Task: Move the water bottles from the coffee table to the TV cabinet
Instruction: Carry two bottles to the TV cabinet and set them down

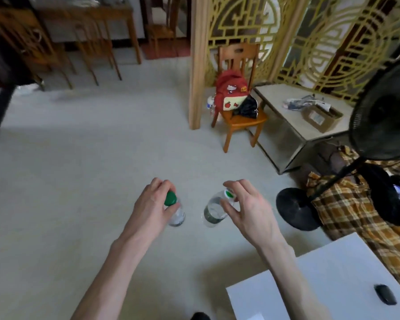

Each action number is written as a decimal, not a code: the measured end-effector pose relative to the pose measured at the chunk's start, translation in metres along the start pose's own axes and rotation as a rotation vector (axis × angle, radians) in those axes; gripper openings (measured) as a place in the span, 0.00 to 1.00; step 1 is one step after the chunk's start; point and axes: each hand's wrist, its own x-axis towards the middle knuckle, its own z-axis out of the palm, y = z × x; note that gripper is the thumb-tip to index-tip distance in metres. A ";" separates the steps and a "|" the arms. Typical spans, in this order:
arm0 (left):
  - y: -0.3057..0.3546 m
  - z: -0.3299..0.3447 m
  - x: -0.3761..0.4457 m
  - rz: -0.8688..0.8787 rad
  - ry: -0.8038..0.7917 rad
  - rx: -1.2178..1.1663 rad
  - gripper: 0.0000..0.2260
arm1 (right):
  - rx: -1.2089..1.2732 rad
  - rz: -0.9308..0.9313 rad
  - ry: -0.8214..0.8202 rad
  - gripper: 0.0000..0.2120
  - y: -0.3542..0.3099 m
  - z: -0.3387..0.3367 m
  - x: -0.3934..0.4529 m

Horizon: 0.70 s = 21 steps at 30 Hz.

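- Your left hand (153,204) was closed round the top of a clear water bottle with a green cap (174,210), fingers pinching at the cap, bottle hanging below the hand over the floor (67,181).
- Your right hand (245,207) held a second clear bottle with a white-and-green cap (215,210), thumb and fingertips gripping near the neck, the other fingers loosely spread; this bottle was tilted, base pointing down-left.
- Both bottles were in the air, near each other but apart, neither touching any surface.
- A white table (333,273) sat at lower right, under your right forearm; a small dark object (385,294) lay on it near the right edge, too blurred to identify.
- Ahead: a small wooden chair (238,122) with a red backpack (231,90) on its seat, beside a wooden post (195,65).
- A low pale table (286,118) stood right of the chair, with a cardboard box (321,116) on top.
- A black standing fan (383,112) filled the right edge, its round base (296,209) on the floor.
- Plaid fabric (346,204) lay behind the fan base.
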 end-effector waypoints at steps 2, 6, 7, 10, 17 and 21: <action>-0.034 -0.030 -0.001 -0.021 0.022 0.009 0.09 | -0.003 -0.060 -0.033 0.15 -0.037 0.018 0.022; -0.093 -0.085 -0.012 -0.095 0.081 0.030 0.08 | 0.017 -0.155 -0.067 0.15 -0.106 0.052 0.060; -0.107 -0.097 -0.018 -0.115 0.105 0.028 0.08 | 0.028 -0.178 -0.078 0.15 -0.124 0.061 0.068; -0.144 -0.130 -0.033 -0.182 0.196 0.024 0.08 | 0.055 -0.269 -0.106 0.15 -0.173 0.085 0.090; -0.213 -0.195 -0.070 -0.359 0.387 0.037 0.09 | 0.137 -0.456 -0.192 0.16 -0.273 0.141 0.138; -0.251 -0.227 -0.081 -0.467 0.452 0.065 0.10 | 0.192 -0.565 -0.241 0.15 -0.326 0.177 0.166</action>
